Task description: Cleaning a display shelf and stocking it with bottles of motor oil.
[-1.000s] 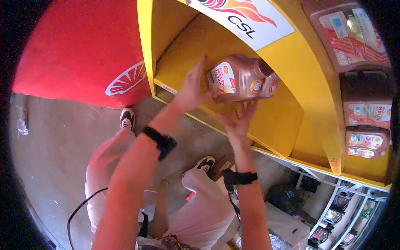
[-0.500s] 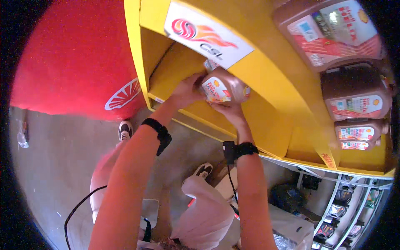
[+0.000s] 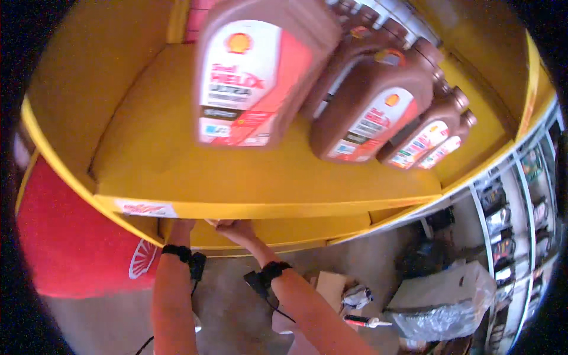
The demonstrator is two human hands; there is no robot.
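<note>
Both my hands reach into the lower compartment of a yellow shelf unit, below the front edge (image 3: 284, 211) of the board above. My left hand (image 3: 183, 226) is mostly covered by that edge, so its fingers do not show. To its right, my right hand (image 3: 238, 231) has curled fingers, partly hidden. A small pale patch touches its fingertips, but what it belongs to cannot be made out. The brown oil bottle handled earlier is not visible. Each wrist wears a black band with a small box.
Above my hands, a large brown oil bottle (image 3: 236, 89) and several more (image 3: 370, 112) stand on the upper shelf (image 3: 154, 148). A red panel (image 3: 71, 236) is at left. Rightward lie an open carton (image 3: 329, 288), a white-tipped tube (image 3: 362, 321), a plastic-wrapped box (image 3: 438, 296) and a metal rack (image 3: 482, 219).
The view has shifted so the upper shelf and its bottles now fill the top. My hands, earlier around a brown oil bottle in plain view, are now partly behind the shelf edge, lower in the picture.
</note>
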